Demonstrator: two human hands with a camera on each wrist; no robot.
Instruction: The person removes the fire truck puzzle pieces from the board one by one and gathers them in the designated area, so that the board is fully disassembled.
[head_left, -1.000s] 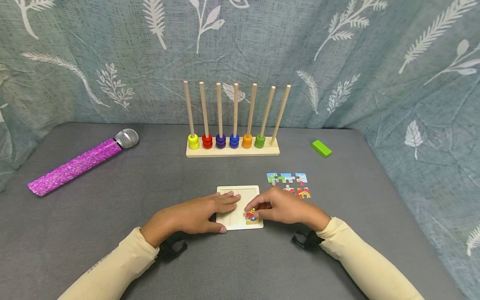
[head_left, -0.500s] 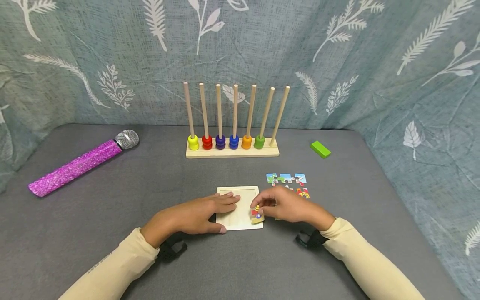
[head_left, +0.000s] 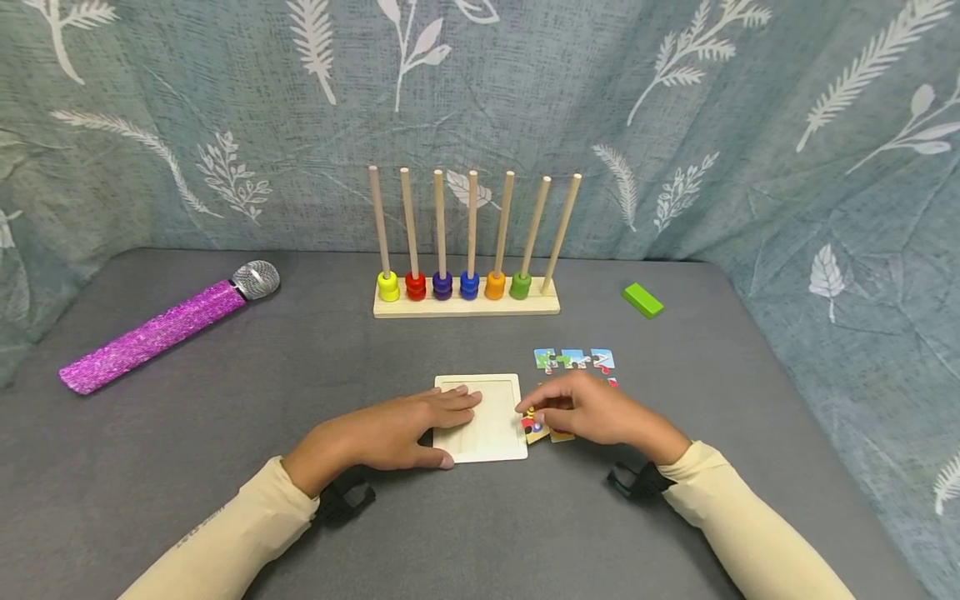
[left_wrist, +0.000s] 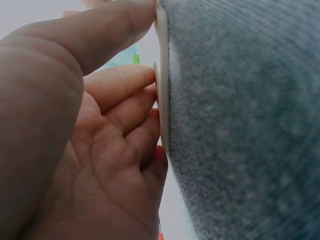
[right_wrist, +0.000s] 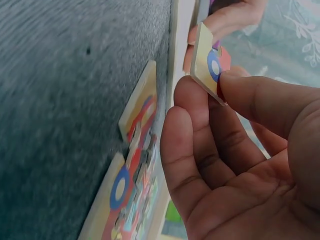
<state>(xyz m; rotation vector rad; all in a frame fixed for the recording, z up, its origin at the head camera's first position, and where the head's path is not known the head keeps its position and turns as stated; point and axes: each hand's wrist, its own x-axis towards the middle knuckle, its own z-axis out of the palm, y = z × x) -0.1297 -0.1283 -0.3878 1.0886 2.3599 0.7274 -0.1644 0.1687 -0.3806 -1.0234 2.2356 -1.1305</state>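
Note:
My left hand (head_left: 408, 427) rests on the left side of a square wooden puzzle tray (head_left: 495, 448), fingers extended over its bare board and thumb at the near edge. Just past the tray's right edge, my right hand (head_left: 592, 408) pinches a puzzle piece (right_wrist: 209, 62) between thumb and fingers. That piece has a yellow edge and a blue ring, and it is held up off the table. Other puzzle pieces (head_left: 573, 358) lie right of the tray; my right hand hides some of them in the head view. One loose piece (right_wrist: 142, 107) shows below the hand in the right wrist view.
Behind the tray stands a wooden peg rack (head_left: 465, 308) with coloured rings on most of its pegs. A green block (head_left: 642, 300) lies at the back right. On the left lies a microphone (head_left: 161, 333) with a glittery pink handle. A patterned curtain (head_left: 300, 150) hangs behind the table.
My right hand has lifted the puzzle piece from the tray's lower right corner and carried it right, past the tray's edge. My left hand has stayed in place.

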